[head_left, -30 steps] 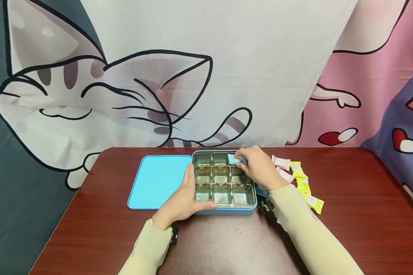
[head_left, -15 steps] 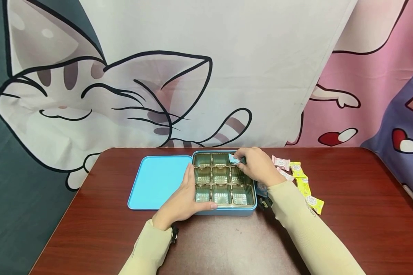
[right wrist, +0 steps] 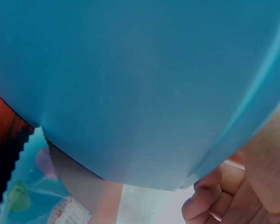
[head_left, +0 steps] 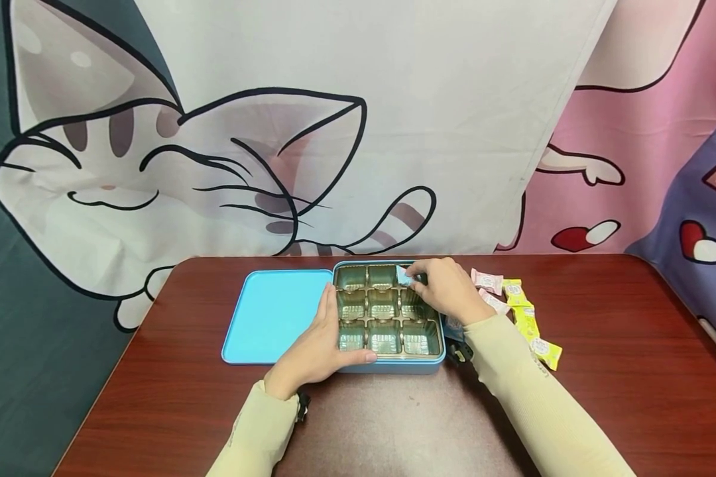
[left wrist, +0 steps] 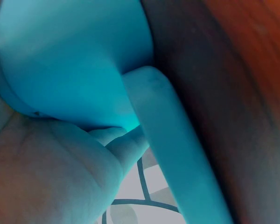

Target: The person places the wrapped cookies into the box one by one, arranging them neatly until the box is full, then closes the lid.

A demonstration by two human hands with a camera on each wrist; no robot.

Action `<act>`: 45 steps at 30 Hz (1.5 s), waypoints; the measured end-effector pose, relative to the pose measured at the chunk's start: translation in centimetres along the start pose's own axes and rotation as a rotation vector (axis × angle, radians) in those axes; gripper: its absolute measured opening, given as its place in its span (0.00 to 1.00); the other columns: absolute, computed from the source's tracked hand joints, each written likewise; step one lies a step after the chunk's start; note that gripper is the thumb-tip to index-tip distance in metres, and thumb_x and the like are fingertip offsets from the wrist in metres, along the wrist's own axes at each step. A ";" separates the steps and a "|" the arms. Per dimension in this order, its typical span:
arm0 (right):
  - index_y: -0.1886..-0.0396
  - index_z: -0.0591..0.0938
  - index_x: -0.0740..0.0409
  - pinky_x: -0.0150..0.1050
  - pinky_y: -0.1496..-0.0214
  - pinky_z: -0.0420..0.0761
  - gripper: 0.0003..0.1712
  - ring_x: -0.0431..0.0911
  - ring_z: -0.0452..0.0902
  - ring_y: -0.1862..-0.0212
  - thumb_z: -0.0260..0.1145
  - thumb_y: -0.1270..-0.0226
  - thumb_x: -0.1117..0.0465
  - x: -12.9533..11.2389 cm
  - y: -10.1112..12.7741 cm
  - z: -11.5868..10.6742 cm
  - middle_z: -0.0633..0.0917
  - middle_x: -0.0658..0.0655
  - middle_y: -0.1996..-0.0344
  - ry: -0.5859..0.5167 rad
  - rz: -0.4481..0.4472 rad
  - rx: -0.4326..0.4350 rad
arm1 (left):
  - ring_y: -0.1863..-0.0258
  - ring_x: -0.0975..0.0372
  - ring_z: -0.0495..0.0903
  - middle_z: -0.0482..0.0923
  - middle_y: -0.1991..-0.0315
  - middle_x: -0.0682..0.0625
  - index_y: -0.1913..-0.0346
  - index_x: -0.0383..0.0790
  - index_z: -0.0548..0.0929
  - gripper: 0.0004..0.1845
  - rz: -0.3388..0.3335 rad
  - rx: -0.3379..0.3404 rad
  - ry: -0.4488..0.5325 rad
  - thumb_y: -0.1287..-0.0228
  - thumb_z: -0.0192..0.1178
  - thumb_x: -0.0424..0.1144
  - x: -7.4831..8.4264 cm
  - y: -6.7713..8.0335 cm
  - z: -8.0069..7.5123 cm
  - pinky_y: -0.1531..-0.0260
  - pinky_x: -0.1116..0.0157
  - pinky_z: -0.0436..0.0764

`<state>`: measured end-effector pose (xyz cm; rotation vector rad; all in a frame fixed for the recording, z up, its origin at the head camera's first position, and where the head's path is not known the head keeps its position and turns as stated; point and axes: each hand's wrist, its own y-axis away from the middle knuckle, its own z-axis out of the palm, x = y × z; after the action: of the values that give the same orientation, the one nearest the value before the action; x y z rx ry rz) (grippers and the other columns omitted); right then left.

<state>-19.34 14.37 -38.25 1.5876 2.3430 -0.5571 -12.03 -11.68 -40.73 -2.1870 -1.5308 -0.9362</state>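
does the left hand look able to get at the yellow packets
Probably not easily: the left hand rests against the blue box, which, with the right sleeve, lies between it and the yellow packets.

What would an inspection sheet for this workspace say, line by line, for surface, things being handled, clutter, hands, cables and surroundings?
Surface: reddish-brown wood-grain table.
Things handled: open blue box with a gold nine-compartment tray; blue-wrapped candy at the back-right compartment; blue lid flat, left of the box; pink-wrapped candies, yellow-wrapped candies and a second blue-wrapped candy, partly hidden, to its right.
Clutter: nothing seen beyond these.
Left hand: rests against the box's left side, thumb over the near rim.
Right hand: pinches the candy at the back-right compartment.
Cables: nothing seen.
Surroundings: fabric backdrop printed with a cartoon cat, behind the table.
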 end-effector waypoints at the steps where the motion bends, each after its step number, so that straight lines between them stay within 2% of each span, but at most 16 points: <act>1: 0.52 0.89 0.55 0.44 0.70 0.76 0.12 0.47 0.75 0.76 0.71 0.35 0.63 0.0 0.0 0.0 0.89 0.57 0.57 0.003 -0.001 -0.002 | 0.21 0.53 0.31 0.21 0.20 0.40 0.21 0.34 0.27 0.73 0.001 0.001 0.003 0.47 0.71 0.66 0.0 0.0 0.0 0.27 0.50 0.54; 4: 0.53 0.90 0.55 0.40 0.75 0.68 0.11 0.43 0.65 0.81 0.70 0.34 0.63 0.0 0.0 0.0 0.89 0.57 0.57 0.005 -0.010 -0.009 | 0.21 0.53 0.32 0.21 0.20 0.40 0.21 0.34 0.27 0.73 0.003 0.001 0.005 0.46 0.71 0.66 0.0 0.0 -0.1 0.27 0.51 0.54; 8: 0.53 0.90 0.55 0.39 0.77 0.66 0.10 0.42 0.62 0.82 0.69 0.33 0.64 -0.1 0.1 0.1 0.89 0.58 0.57 0.017 -0.030 -0.017 | 0.21 0.53 0.32 0.21 0.20 0.39 0.21 0.33 0.27 0.73 0.014 0.004 0.001 0.46 0.70 0.66 0.0 0.1 0.0 0.27 0.51 0.54; 11: 0.52 0.89 0.56 0.41 0.75 0.70 0.11 0.43 0.67 0.81 0.70 0.33 0.63 0.0 0.2 0.0 0.89 0.58 0.56 0.010 -0.040 -0.008 | 0.21 0.53 0.32 0.21 0.20 0.39 0.22 0.33 0.28 0.73 0.020 0.007 -0.002 0.46 0.70 0.66 -0.1 0.1 0.0 0.27 0.51 0.53; 15: 0.52 0.89 0.57 0.46 0.65 0.77 0.12 0.47 0.79 0.70 0.71 0.34 0.63 0.1 0.5 -0.2 0.89 0.57 0.54 -0.020 -0.058 0.060 | 0.21 0.53 0.31 0.21 0.20 0.38 0.22 0.32 0.28 0.73 0.021 0.007 -0.003 0.46 0.70 0.66 -0.1 0.1 0.0 0.27 0.51 0.53; 18: 0.51 0.88 0.57 0.47 0.64 0.77 0.12 0.47 0.78 0.71 0.72 0.34 0.63 0.2 0.8 -0.3 0.88 0.56 0.53 -0.048 -0.058 0.110 | 0.21 0.53 0.31 0.21 0.20 0.38 0.22 0.32 0.28 0.73 0.021 0.006 -0.003 0.46 0.70 0.67 -0.1 0.1 0.0 0.27 0.51 0.53; 22: 0.50 0.88 0.56 0.43 0.69 0.74 0.12 0.42 0.71 0.77 0.71 0.33 0.63 0.1 1.3 -0.5 0.87 0.56 0.52 -0.072 -0.046 0.134 | 0.21 0.53 0.32 0.21 0.20 0.39 0.21 0.33 0.28 0.73 0.014 0.004 -0.004 0.47 0.70 0.68 -0.1 0.1 0.0 0.27 0.51 0.54; 25: 0.50 0.87 0.57 0.43 0.68 0.75 0.12 0.41 0.73 0.75 0.70 0.33 0.64 0.2 1.6 -0.6 0.87 0.57 0.54 -0.075 -0.055 0.148 | 0.21 0.53 0.32 0.21 0.20 0.39 0.21 0.34 0.28 0.73 0.013 0.003 -0.005 0.46 0.70 0.68 -0.2 0.0 0.1 0.27 0.51 0.55; 35: 0.51 0.87 0.58 0.46 0.63 0.79 0.12 0.46 0.80 0.68 0.69 0.33 0.67 0.8 2.5 -1.3 0.86 0.55 0.64 -0.082 -0.065 0.170 | 0.21 0.53 0.32 0.20 0.20 0.41 0.21 0.35 0.27 0.73 0.007 0.005 -0.002 0.47 0.70 0.68 -0.3 0.0 0.1 0.27 0.51 0.55; 45: 0.48 0.86 0.59 0.49 0.62 0.81 0.14 0.48 0.82 0.65 0.69 0.33 0.65 1.7 4.2 -1.9 0.88 0.56 0.58 -0.088 0.002 0.172 | 0.21 0.54 0.31 0.20 0.20 0.41 0.21 0.35 0.27 0.73 0.009 0.002 -0.002 0.46 0.70 0.67 -0.1 0.0 0.1 0.27 0.52 0.55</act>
<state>-16.05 17.99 -37.96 1.6007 2.2816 -0.8305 -12.00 -11.75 -40.85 -2.1920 -1.5207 -0.9294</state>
